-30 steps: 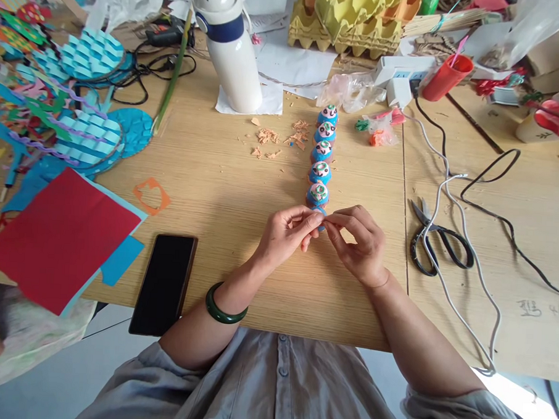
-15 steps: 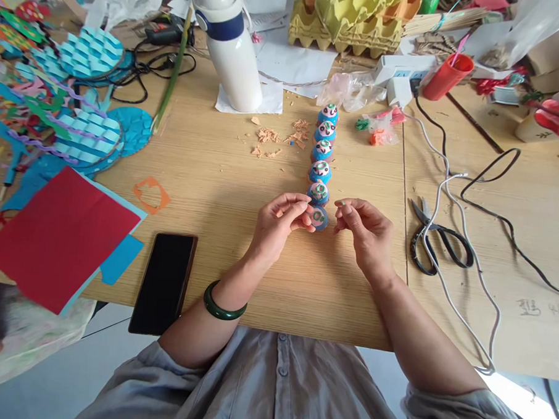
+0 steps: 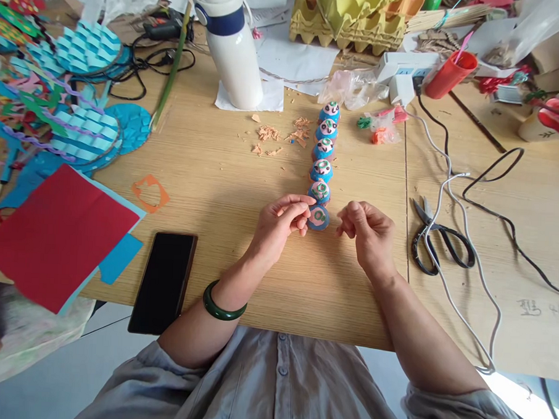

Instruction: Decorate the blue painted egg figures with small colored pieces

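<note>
A row of several blue domed pieces, topped with pink, green and dark bits, runs away from me down the table. The nearest blue piece carries a pink patch and a green ring. Just left of it, my left hand has thumb and fingertips pinched together beside its edge; anything between them is too small to make out. On the other side, a short gap away, my right hand is closed with its fingers curled and thumb pressed on the forefinger. What it holds, if anything, is hidden.
Black-handled scissors and white cable lie right. A phone and red sheet lie left. Behind stand a white flask, yellow egg trays and a red cup. Orange shavings lie beside the row.
The fingers of my right hand have curled in more, and the tiny green bit at its fingertips no longer shows. My left hand has barely moved.
</note>
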Motion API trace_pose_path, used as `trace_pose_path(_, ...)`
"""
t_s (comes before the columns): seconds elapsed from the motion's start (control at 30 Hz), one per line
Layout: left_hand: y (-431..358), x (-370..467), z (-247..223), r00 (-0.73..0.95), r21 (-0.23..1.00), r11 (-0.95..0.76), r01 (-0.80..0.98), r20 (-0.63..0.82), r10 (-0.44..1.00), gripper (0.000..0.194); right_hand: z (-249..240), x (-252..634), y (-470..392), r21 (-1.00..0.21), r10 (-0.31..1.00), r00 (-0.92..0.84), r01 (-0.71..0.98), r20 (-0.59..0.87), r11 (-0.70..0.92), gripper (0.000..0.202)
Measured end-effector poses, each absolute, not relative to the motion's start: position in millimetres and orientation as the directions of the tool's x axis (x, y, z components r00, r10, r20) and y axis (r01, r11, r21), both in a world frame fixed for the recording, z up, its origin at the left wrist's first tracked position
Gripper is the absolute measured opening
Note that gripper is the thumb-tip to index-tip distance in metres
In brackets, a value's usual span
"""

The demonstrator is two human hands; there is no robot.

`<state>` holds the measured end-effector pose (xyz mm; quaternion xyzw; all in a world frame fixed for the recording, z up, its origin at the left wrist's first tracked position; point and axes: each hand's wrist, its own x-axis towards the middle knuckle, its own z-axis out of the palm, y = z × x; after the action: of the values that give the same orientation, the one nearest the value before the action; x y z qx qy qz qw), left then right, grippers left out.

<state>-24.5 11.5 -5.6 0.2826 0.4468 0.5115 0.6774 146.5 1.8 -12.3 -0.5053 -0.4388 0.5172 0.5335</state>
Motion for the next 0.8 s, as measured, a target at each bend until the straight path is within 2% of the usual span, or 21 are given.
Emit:
trace_pose_path(0.13, 11.4, -24.5, -6.5, 0.093, 0.845, 0.322, -0.427, -0.314, 0.945, 0.015, -13.1, 147.0, 2.3, -0.99, 0.995, 0.034, -0.108, -0.09, -0.086, 0.045)
trace_pose_path(0.3, 10.9, -24.4, -4.2, 0.113, 0.83, 0.325, -0.454, -0.308, 0.945, 0.014, -14.9, 146.4, 2.9, -0.987, 0.994, 0.076, -0.141, -0.083, -0.072, 0.042)
trace_pose_path(0.47, 9.8, -23.8, -1.8, 0.093, 0.825, 0.319, -0.466, -0.313, 0.945, 0.029, -14.6, 147.1, 3.1, -0.989, 0.992, 0.087, -0.121, -0.094, -0.083, 0.042)
trace_pose_path(0.7, 9.7, -24.3, -2.4, 0.187, 0.792, 0.356, -0.496, -0.304, 0.934, 0.018, -13.1, 145.6, 2.1, -0.985, 0.988, 0.087, -0.124, -0.131, -0.119, 0.046)
trace_pose_path(0.8, 7.4, -24.3, -4.6, 0.169, 0.852, 0.34, -0.398, -0.296, 0.94, 0.02, -10.6, 143.8, 0.3, -0.98, 0.988, 0.026, -0.13, -0.155, -0.151, 0.051)
